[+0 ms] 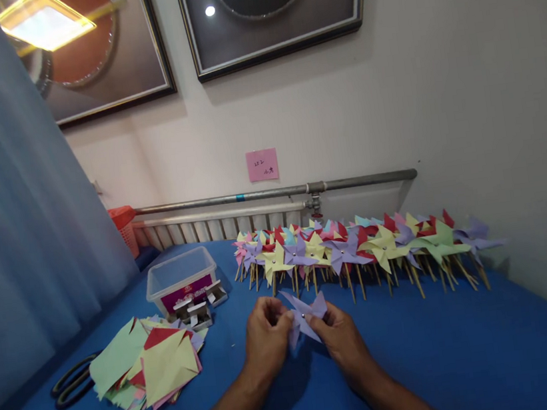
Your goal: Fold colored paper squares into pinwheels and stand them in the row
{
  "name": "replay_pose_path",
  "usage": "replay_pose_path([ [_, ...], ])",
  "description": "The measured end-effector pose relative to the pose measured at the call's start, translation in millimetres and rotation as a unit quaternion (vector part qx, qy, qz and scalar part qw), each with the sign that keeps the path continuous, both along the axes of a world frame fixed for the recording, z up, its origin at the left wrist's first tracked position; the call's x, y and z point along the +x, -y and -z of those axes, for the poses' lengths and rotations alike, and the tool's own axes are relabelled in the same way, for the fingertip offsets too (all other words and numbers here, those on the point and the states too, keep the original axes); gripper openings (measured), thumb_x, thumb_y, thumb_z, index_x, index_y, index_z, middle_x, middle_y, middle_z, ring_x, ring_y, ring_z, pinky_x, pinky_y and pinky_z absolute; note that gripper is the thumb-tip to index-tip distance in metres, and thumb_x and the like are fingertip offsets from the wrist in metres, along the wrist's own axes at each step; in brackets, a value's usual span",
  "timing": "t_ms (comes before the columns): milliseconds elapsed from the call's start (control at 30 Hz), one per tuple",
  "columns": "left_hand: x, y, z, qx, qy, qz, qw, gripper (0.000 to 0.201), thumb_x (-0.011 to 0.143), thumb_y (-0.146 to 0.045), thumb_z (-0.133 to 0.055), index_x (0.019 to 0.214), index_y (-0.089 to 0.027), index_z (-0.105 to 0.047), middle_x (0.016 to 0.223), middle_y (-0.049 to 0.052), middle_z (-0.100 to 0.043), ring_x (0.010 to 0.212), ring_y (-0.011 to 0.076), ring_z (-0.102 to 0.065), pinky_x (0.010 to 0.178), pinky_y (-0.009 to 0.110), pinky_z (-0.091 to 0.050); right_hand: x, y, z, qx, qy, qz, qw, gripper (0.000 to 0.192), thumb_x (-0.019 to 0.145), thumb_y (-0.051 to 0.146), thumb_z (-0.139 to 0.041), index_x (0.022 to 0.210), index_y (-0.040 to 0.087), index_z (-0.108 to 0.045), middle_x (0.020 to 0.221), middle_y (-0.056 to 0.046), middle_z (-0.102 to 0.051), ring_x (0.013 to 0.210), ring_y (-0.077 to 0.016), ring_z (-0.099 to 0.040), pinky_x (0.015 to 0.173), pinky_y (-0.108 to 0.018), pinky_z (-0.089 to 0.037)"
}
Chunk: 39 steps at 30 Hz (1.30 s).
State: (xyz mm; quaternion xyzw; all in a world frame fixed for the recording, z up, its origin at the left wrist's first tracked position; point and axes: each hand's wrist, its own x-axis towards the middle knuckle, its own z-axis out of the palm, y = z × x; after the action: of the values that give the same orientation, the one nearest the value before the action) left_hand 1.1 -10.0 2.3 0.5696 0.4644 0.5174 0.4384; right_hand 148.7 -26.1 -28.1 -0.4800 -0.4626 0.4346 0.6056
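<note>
A purple paper pinwheel (303, 310) with a small metal pin at its centre is held between my two hands, above the blue table. My left hand (269, 332) pinches its left side with thumb and fingers. On the other side, my right hand (338, 336) grips the blades, its thumb close to the pin. The back of the pinwheel is hidden, so I cannot tell whether a stick is attached. Beyond my hands stand several rows of finished pinwheels (343, 253) on wooden sticks, in purple, yellow, red, green, pink and blue.
Left of my hands lies a pile of cut coloured paper squares (170, 366), partly over black-handled scissors (72, 383). Small open boxes (200, 315) sit before a clear plastic tub (182, 274). A blue curtain (20, 198) hangs at the left; pipes (272, 194) run along the wall.
</note>
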Motion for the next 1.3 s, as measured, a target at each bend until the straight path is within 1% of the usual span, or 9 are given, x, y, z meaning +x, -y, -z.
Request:
replay_pose_path([
  [100,-2,-3,-2.7,-0.092,0.091,0.061,0.990,0.026,0.064,-0.033,-0.077,0.077,-0.015,-0.063,0.065,-0.001,-0.060,0.057,0.0115,-0.052,0.057,0.024,-0.040,0,3,-2.3,0.000,0.003,-0.020,1.000,0.036,0.074,0.050,-0.074,0.092,0.019,-0.071,0.082,-0.006,-0.076,0.074,-0.0244,-0.067,0.070,-0.033,-0.053],
  [200,-3,-6,0.7,-0.146,0.127,0.114,0.974,0.026,0.057,-0.032,-0.080,0.066,-0.014,-0.064,0.058,0.000,-0.060,0.051,0.0102,-0.049,0.053,0.024,-0.037,-3,5,-3.0,0.014,0.010,-0.051,0.999,0.038,0.074,0.050,-0.075,0.095,0.018,-0.072,0.086,-0.006,-0.077,0.080,-0.0256,-0.069,0.073,-0.034,-0.054],
  [333,-2,-11,9.2,-0.139,0.133,0.098,0.976,0.024,0.047,-0.025,-0.083,0.059,-0.013,-0.065,0.055,0.001,-0.063,0.051,0.0109,-0.051,0.054,0.024,-0.039,-7,5,-2.0,0.019,0.015,-0.052,0.998,0.033,0.074,0.046,-0.076,0.092,0.019,-0.072,0.085,-0.006,-0.077,0.081,-0.0256,-0.069,0.072,-0.034,-0.054],
  [567,-2,-13,11.2,-0.134,0.110,0.158,0.972,0.025,0.052,-0.028,-0.080,0.069,-0.010,-0.075,0.063,0.006,-0.070,0.055,0.0139,-0.058,0.058,0.026,-0.042,-7,5,-3.0,0.014,0.013,-0.058,0.998,0.033,0.072,0.040,-0.076,0.097,0.019,-0.074,0.085,-0.006,-0.078,0.081,-0.0260,-0.070,0.076,-0.035,-0.054],
  [800,0,-11,8.4,-0.102,0.094,0.142,0.980,0.021,0.056,-0.029,-0.078,0.065,-0.012,-0.070,0.057,0.002,-0.065,0.050,0.0105,-0.051,0.051,0.023,-0.036,-8,3,1.2,-0.011,-0.055,-0.085,0.995,0.043,0.068,0.045,-0.083,0.100,0.018,-0.075,0.089,-0.007,-0.079,0.084,-0.0271,-0.071,0.081,-0.038,-0.053],
  [1067,-1,-5,4.4,-0.114,0.128,0.181,0.968,0.023,0.052,-0.027,-0.080,0.062,-0.015,-0.063,0.056,0.000,-0.061,0.051,0.0104,-0.049,0.054,0.023,-0.037,-7,6,-1.0,-0.044,-0.085,-0.091,0.991,0.040,0.063,0.044,-0.086,0.092,0.017,-0.077,0.082,-0.005,-0.078,0.078,-0.0243,-0.069,0.077,-0.036,-0.052],
  [1133,-10,-8,-2.1,-0.109,0.113,0.184,0.970,0.024,0.053,-0.029,-0.080,0.065,-0.014,-0.066,0.058,0.001,-0.061,0.054,0.0117,-0.051,0.056,0.024,-0.038,-5,6,-1.0,-0.044,-0.078,-0.095,0.991,0.040,0.063,0.044,-0.086,0.091,0.017,-0.076,0.082,-0.005,-0.077,0.080,-0.0247,-0.069,0.077,-0.035,-0.052],
  [1200,-31,-20,-17.2,-0.076,0.089,0.154,0.981,0.028,0.059,-0.035,-0.077,0.076,-0.014,-0.070,0.063,0.003,-0.064,0.059,0.0142,-0.056,0.060,0.025,-0.042,-4,6,0.7,-0.048,-0.078,-0.101,0.991,0.039,0.064,0.045,-0.085,0.091,0.018,-0.076,0.082,-0.005,-0.077,0.078,-0.0238,-0.068,0.074,-0.034,-0.051],
  [1300,-85,-58,-55.4,0.041,-0.002,0.018,0.999,0.029,0.069,-0.040,-0.070,0.085,-0.016,-0.072,0.072,0.005,-0.068,0.068,0.0172,-0.059,0.067,0.027,-0.044,-2,3,5.9,-0.050,-0.077,-0.118,0.989,0.041,0.062,0.047,-0.085,0.088,0.017,-0.075,0.080,-0.005,-0.075,0.073,-0.0214,-0.065,0.070,-0.032,-0.049],
])
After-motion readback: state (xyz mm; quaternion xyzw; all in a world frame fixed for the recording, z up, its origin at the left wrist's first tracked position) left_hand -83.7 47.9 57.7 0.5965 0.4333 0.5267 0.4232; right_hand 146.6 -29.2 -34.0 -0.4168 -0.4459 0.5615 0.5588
